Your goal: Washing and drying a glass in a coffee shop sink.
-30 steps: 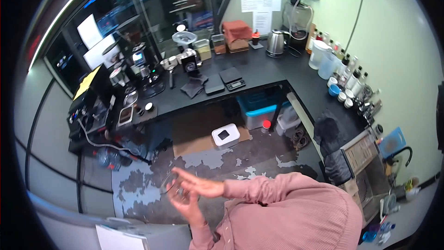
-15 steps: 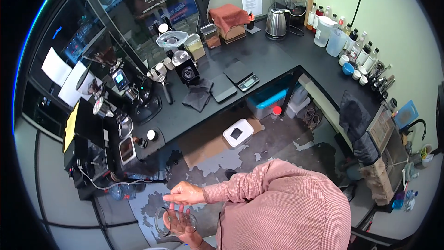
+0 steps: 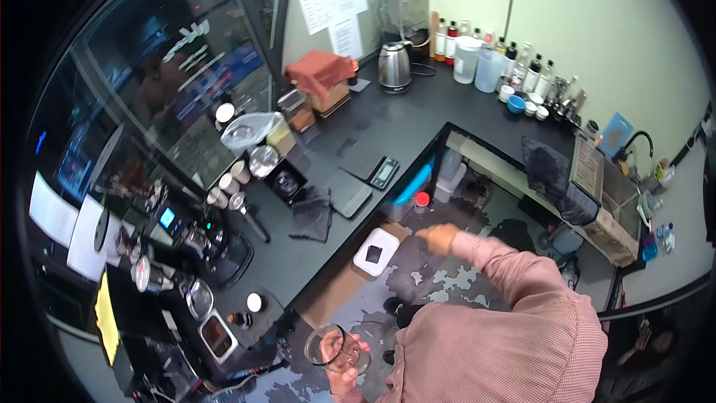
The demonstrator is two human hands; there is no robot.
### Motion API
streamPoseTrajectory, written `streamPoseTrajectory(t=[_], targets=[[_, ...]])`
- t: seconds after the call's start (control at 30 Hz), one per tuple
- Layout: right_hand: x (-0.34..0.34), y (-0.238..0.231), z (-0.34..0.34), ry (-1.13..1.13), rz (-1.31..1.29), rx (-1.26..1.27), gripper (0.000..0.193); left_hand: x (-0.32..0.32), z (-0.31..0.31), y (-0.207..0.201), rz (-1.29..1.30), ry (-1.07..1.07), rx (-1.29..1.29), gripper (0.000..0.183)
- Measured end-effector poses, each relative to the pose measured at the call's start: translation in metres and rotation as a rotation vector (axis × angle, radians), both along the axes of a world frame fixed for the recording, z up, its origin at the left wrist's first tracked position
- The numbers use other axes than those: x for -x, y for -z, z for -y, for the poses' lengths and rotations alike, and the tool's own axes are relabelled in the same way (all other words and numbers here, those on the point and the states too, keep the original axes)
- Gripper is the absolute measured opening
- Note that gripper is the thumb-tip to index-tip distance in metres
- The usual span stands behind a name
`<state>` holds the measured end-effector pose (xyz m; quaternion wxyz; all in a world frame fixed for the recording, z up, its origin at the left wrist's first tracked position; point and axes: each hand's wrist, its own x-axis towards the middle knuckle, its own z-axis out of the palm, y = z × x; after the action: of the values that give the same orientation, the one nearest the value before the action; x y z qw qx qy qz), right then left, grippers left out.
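Observation:
A clear round glass cup (image 3: 356, 360) is gripped in my left hand (image 3: 341, 375) at the lower edge, tilted so its rim faces up and left; the fingers show through the glass. My right hand (image 3: 439, 239) is off to the right with the arm stretched forward, its fingers curled together and slightly blurred. Nothing sticks out of it. It hangs above the floor near a white lidded tub (image 3: 377, 243) with a dark square on top, apart from the cup.
The black counter (image 3: 291, 276) bends around the floor. On it are a portafilter (image 3: 248, 216), a coffee grinder (image 3: 283, 179), a dark cloth (image 3: 312, 216), scales (image 3: 384, 172), a steel kettle (image 3: 394, 68) and several bottles (image 3: 533, 72). A sink (image 3: 623, 209) lies right.
My right hand has left its place above the glass cup and swung out to the right. My left hand keeps the cup, while the whole view has turned.

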<state>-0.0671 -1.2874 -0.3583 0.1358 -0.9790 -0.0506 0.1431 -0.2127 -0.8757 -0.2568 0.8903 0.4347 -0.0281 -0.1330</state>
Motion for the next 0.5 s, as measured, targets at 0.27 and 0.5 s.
streamPoseTrajectory(t=[0.27,0.5], targets=[[-0.235,-0.104,0.237,0.467,0.545,-0.484,0.03,-0.076,0.065,0.019,0.033,0.226,0.085,0.112],[-0.508,-0.114,0.385,0.542,0.668,-0.367,0.046,-0.174,0.21,0.026,-0.013,0.162,0.158,0.112]])
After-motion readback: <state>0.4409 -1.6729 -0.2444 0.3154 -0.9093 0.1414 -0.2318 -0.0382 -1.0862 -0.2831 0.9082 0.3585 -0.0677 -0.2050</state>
